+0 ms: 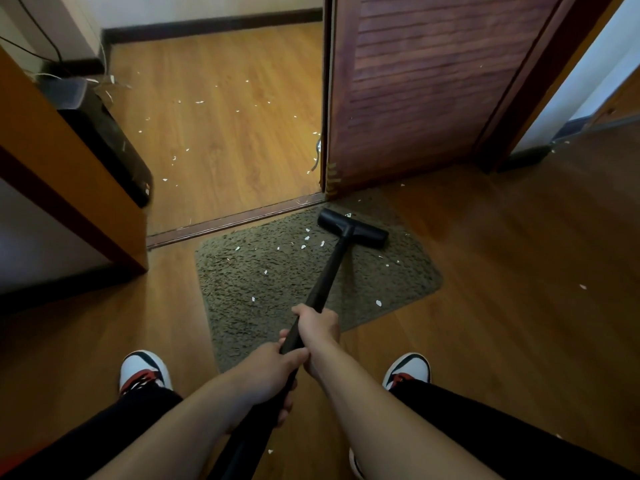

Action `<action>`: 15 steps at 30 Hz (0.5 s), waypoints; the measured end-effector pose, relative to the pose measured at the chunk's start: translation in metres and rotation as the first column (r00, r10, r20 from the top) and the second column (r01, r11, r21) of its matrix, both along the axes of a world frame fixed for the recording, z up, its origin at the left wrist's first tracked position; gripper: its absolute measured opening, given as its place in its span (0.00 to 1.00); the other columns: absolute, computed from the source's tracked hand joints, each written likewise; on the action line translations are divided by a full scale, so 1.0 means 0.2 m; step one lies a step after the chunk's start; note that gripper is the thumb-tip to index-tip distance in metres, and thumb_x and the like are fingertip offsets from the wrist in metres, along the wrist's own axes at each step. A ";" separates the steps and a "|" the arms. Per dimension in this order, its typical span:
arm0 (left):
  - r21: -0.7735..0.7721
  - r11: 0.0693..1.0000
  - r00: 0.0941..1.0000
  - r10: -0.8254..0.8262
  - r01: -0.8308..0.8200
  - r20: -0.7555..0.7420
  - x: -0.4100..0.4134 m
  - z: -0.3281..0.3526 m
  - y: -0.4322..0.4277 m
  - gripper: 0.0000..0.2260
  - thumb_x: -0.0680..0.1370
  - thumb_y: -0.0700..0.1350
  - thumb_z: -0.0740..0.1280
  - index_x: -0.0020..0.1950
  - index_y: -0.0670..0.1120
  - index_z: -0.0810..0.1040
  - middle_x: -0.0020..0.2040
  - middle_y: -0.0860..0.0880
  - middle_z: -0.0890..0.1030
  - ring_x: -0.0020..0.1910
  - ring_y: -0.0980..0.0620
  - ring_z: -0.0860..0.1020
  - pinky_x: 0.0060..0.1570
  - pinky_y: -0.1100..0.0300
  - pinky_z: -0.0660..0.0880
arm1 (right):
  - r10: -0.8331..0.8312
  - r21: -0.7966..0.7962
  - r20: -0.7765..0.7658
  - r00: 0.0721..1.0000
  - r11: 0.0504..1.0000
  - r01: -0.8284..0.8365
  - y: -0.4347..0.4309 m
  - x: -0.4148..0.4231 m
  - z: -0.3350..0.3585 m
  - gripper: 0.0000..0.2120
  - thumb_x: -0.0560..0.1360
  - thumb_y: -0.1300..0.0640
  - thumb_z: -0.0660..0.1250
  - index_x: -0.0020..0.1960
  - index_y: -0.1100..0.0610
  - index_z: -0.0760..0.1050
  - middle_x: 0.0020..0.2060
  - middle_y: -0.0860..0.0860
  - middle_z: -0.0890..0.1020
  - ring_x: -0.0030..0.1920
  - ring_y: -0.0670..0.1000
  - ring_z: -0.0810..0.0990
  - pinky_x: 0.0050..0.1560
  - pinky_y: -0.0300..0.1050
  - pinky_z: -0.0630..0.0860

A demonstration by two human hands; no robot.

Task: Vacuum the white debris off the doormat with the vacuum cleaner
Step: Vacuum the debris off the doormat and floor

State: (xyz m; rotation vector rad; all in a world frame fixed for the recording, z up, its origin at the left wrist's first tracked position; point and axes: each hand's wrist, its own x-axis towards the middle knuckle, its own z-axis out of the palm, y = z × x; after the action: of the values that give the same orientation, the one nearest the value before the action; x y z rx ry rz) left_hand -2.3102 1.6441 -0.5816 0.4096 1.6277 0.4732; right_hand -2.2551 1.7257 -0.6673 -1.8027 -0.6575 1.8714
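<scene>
A shaggy olive-brown doormat (263,292) lies on the wooden floor in front of a doorway. Several bits of white debris (306,238) are scattered over it, most near its far middle, others near the front. The black vacuum cleaner wand (327,268) runs from my hands to its black floor head (353,227), which rests on the mat's far right part. My right hand (317,323) grips the wand higher up. My left hand (268,375) holds it just below, close to my body.
A dark wooden door (433,91) stands open behind the mat, with a threshold strip (235,218) at the mat's far edge. More white scraps litter the room floor (221,133) beyond. A black box (104,140) sits by the left door frame. My two shoes (143,370) flank the wand.
</scene>
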 end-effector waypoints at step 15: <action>0.016 1.000 0.999 0.026 -0.027 0.043 -0.04 -0.04 0.28 0.08 0.82 0.49 0.62 0.51 0.44 0.71 0.25 0.47 0.69 0.16 0.53 0.68 0.20 0.68 0.67 | -0.003 0.032 0.041 0.999 0.999 0.001 0.31 -0.04 -0.08 0.10 0.75 0.62 0.70 0.53 0.63 0.72 0.43 0.68 0.84 0.22 0.56 0.80 0.25 0.45 0.77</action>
State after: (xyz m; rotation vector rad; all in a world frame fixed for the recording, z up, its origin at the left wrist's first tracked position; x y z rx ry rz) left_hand -2.3172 1.7009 -0.5893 0.3887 1.5905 0.5128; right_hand -2.2633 1.7878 -0.6832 -1.8247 -0.6960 1.8169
